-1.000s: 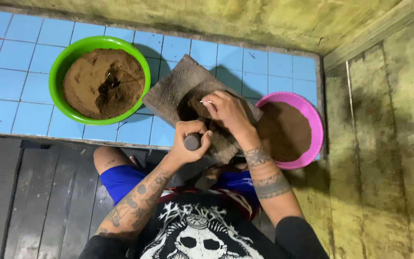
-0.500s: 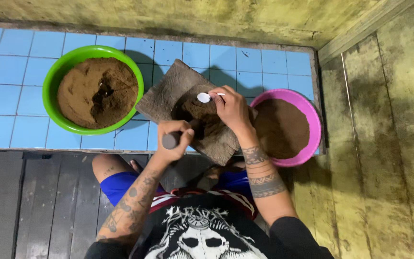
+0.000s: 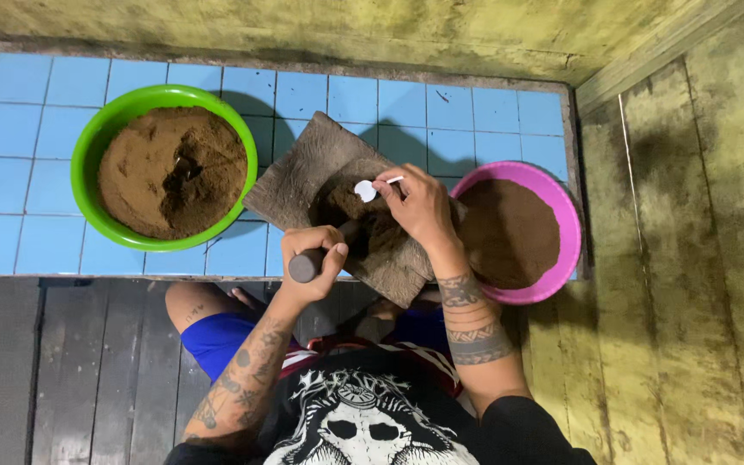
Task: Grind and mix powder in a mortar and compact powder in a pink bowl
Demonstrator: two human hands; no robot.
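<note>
Dim, yellowish light falls from above me; my hands [image 3: 372, 224] throw soft shadows forward, corners darken, focus stays sharp.

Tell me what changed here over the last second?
The right hand lifted its small white spoon off the brown powder on the slab; it now shows clear above it. The left hand slid slightly left, keeping its grip on the dark cylinder. The green bowl and pink bowl stayed put.
</note>
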